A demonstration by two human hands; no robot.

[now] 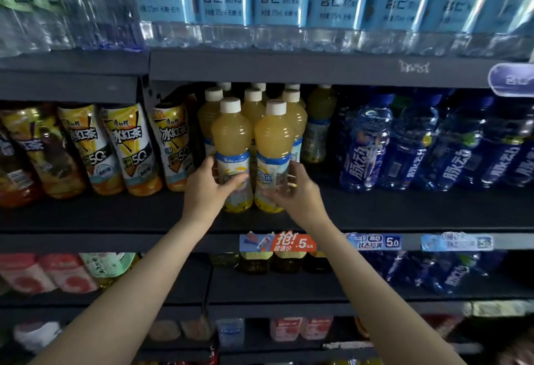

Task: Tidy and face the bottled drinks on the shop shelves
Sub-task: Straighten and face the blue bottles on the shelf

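Two yellow juice bottles with white caps stand upright side by side at the front of the middle shelf [404, 211]. My left hand [208, 188] grips the lower label of the left bottle [232, 136]. The lower part of the right bottle [274, 139] is held by my right hand [294, 191], with fingers wrapped round its label. Behind them several more of the same yellow bottles [252, 104] stand in rows reaching back into the shelf.
Iced tea bottles [127, 148] lean to the left of the juice. Blue sports drink bottles [367, 145] fill the shelf to the right. Light-blue water bottles [219, 0] line the shelf above. Price tags [277, 241] hang on the shelf edge, with more drinks below.
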